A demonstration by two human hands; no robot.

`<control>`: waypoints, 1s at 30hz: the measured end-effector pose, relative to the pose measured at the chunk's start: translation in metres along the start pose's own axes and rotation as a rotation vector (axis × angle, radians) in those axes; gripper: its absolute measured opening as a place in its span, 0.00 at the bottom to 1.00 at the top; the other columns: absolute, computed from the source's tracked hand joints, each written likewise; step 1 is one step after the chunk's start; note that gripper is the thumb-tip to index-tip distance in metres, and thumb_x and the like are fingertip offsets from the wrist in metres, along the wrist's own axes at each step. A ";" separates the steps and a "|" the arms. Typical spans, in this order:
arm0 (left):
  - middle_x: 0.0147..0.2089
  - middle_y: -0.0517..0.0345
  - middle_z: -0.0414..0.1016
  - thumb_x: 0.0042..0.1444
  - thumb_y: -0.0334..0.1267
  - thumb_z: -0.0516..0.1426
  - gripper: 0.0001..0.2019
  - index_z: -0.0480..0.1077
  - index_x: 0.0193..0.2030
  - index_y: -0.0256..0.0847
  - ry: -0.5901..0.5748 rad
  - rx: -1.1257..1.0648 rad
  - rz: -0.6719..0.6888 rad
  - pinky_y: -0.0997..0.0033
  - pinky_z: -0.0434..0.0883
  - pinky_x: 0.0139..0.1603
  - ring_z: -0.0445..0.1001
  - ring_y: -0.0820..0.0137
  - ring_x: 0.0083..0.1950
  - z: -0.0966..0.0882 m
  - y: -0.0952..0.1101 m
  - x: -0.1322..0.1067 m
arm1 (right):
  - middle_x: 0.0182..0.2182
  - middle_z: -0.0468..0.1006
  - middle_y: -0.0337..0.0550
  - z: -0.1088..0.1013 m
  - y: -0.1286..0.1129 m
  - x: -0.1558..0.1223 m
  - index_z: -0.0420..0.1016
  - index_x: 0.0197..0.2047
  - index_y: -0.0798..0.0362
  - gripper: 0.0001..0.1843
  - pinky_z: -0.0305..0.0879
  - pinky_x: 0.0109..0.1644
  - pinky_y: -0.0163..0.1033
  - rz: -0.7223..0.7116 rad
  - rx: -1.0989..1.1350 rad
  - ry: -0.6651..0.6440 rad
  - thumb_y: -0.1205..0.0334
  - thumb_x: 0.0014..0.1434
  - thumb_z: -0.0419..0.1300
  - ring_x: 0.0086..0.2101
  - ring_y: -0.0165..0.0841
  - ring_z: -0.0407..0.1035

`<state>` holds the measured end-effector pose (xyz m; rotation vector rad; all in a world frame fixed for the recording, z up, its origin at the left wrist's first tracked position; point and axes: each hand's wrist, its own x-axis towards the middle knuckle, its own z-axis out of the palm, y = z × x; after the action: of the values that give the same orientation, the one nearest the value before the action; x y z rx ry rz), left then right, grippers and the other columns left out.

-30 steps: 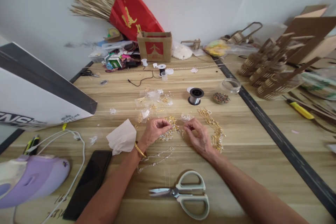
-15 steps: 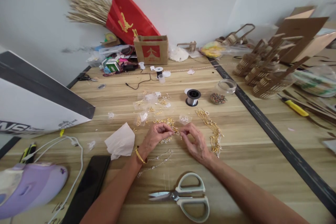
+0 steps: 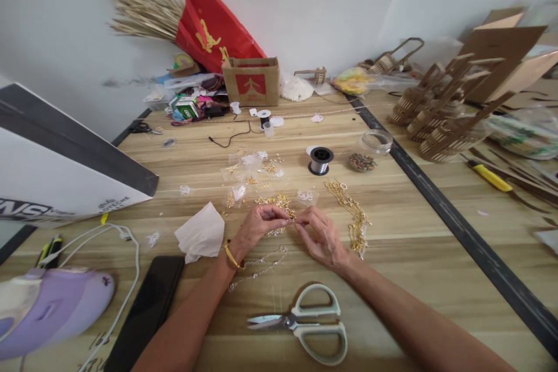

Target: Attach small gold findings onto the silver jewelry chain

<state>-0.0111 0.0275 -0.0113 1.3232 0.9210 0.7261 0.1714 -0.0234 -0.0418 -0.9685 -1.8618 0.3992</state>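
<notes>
My left hand (image 3: 260, 225) is closed in a pinch over the table, its fingertips on something too small to make out. Close by, my right hand (image 3: 319, 236) pinches too, fingertips almost meeting the left ones; what it grips is unclear. Just behind the fingers lies a heap of small gold beads (image 3: 279, 201), partly covered by my left hand. A silver beaded chain (image 3: 261, 267) rests beside my left wrist. To the right of my right hand lie several gold chains (image 3: 355, 218). White-handled scissors (image 3: 300, 322) lie partly open between my forearms.
Behind the hands stand a spool of clear line (image 3: 321, 161) and a jar of beads (image 3: 368, 154). A tissue (image 3: 201, 232), a black phone (image 3: 146, 308) and a white cable (image 3: 137, 261) lie left. A yellow cutter (image 3: 492, 177) and small woven baskets (image 3: 440, 122) are at right.
My right hand has moved slightly left, bringing its fingertips closer to those of my left hand. The things on the table have not moved.
</notes>
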 end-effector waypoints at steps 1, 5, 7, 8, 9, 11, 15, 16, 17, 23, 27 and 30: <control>0.29 0.56 0.78 0.41 0.41 0.68 0.11 0.76 0.28 0.36 -0.005 0.003 0.004 0.70 0.70 0.38 0.73 0.71 0.32 0.000 0.000 0.000 | 0.32 0.73 0.44 0.000 0.000 0.000 0.67 0.41 0.50 0.05 0.67 0.35 0.40 -0.004 0.001 -0.003 0.68 0.62 0.54 0.33 0.34 0.68; 0.29 0.55 0.78 0.41 0.40 0.68 0.11 0.76 0.29 0.35 -0.018 0.010 0.011 0.70 0.70 0.38 0.73 0.71 0.32 -0.001 -0.002 0.000 | 0.32 0.73 0.44 -0.001 0.000 0.000 0.67 0.42 0.50 0.06 0.67 0.35 0.40 -0.022 0.004 -0.001 0.69 0.62 0.54 0.33 0.34 0.68; 0.30 0.55 0.78 0.42 0.40 0.68 0.11 0.76 0.29 0.35 -0.022 0.007 0.016 0.70 0.70 0.39 0.74 0.71 0.33 -0.002 -0.003 0.000 | 0.32 0.73 0.44 -0.001 -0.001 0.000 0.67 0.42 0.50 0.06 0.67 0.35 0.40 -0.029 0.007 0.002 0.69 0.62 0.55 0.33 0.34 0.68; 0.31 0.55 0.78 0.42 0.40 0.68 0.11 0.76 0.29 0.35 -0.022 0.004 0.018 0.70 0.70 0.40 0.74 0.71 0.33 -0.002 -0.003 0.000 | 0.32 0.73 0.44 -0.001 -0.001 0.001 0.67 0.42 0.50 0.06 0.67 0.35 0.40 -0.028 0.007 0.000 0.69 0.62 0.54 0.33 0.34 0.68; 0.31 0.54 0.79 0.42 0.39 0.67 0.11 0.76 0.30 0.35 -0.022 0.001 0.018 0.70 0.70 0.40 0.74 0.70 0.33 -0.002 -0.004 0.000 | 0.32 0.73 0.44 -0.001 -0.001 0.001 0.67 0.41 0.50 0.06 0.67 0.35 0.40 -0.025 0.005 -0.004 0.69 0.62 0.54 0.33 0.34 0.68; 0.32 0.54 0.79 0.43 0.39 0.67 0.11 0.76 0.31 0.35 -0.021 -0.003 0.016 0.70 0.70 0.40 0.74 0.70 0.34 -0.003 -0.004 -0.001 | 0.32 0.73 0.44 -0.001 -0.001 0.000 0.67 0.41 0.50 0.05 0.67 0.35 0.40 -0.018 0.000 -0.011 0.68 0.62 0.54 0.32 0.34 0.68; 0.31 0.54 0.79 0.42 0.40 0.68 0.11 0.77 0.30 0.35 -0.024 -0.005 0.004 0.70 0.70 0.40 0.74 0.70 0.34 -0.003 -0.006 0.000 | 0.32 0.73 0.44 -0.001 -0.001 0.000 0.68 0.41 0.50 0.05 0.67 0.35 0.40 -0.015 0.004 -0.001 0.68 0.62 0.54 0.33 0.34 0.68; 0.31 0.54 0.79 0.42 0.40 0.68 0.11 0.77 0.30 0.36 -0.025 -0.010 0.002 0.70 0.70 0.40 0.74 0.70 0.33 -0.003 -0.006 0.000 | 0.32 0.73 0.44 -0.001 -0.001 0.000 0.68 0.41 0.50 0.05 0.67 0.35 0.40 -0.016 0.006 0.002 0.68 0.62 0.54 0.33 0.34 0.68; 0.31 0.55 0.79 0.42 0.40 0.68 0.11 0.77 0.30 0.36 -0.026 -0.016 -0.001 0.70 0.70 0.39 0.74 0.70 0.33 -0.003 -0.006 0.000 | 0.32 0.73 0.44 -0.001 -0.001 0.001 0.68 0.41 0.50 0.05 0.67 0.35 0.40 -0.018 0.007 0.003 0.68 0.62 0.54 0.33 0.34 0.68; 0.29 0.56 0.78 0.42 0.38 0.68 0.09 0.77 0.29 0.36 -0.030 -0.045 -0.004 0.72 0.69 0.39 0.74 0.71 0.32 -0.003 -0.006 0.000 | 0.31 0.72 0.43 -0.002 -0.003 0.002 0.67 0.40 0.50 0.05 0.67 0.34 0.40 -0.008 -0.003 0.004 0.68 0.62 0.54 0.32 0.34 0.68; 0.30 0.57 0.78 0.44 0.37 0.67 0.07 0.77 0.29 0.37 -0.029 -0.031 0.025 0.73 0.69 0.39 0.73 0.72 0.33 -0.005 -0.006 0.000 | 0.31 0.72 0.43 -0.002 -0.003 0.002 0.67 0.39 0.50 0.04 0.66 0.34 0.40 -0.004 0.005 0.014 0.69 0.62 0.54 0.32 0.34 0.67; 0.31 0.57 0.78 0.46 0.36 0.66 0.06 0.78 0.30 0.37 -0.053 -0.024 0.045 0.72 0.68 0.40 0.73 0.72 0.33 -0.006 -0.007 0.000 | 0.31 0.72 0.43 -0.002 -0.002 0.002 0.67 0.40 0.50 0.05 0.66 0.35 0.40 -0.020 0.022 0.025 0.69 0.62 0.54 0.32 0.34 0.67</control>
<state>-0.0167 0.0297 -0.0185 1.3397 0.8401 0.7307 0.1717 -0.0235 -0.0389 -0.9351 -1.8396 0.3937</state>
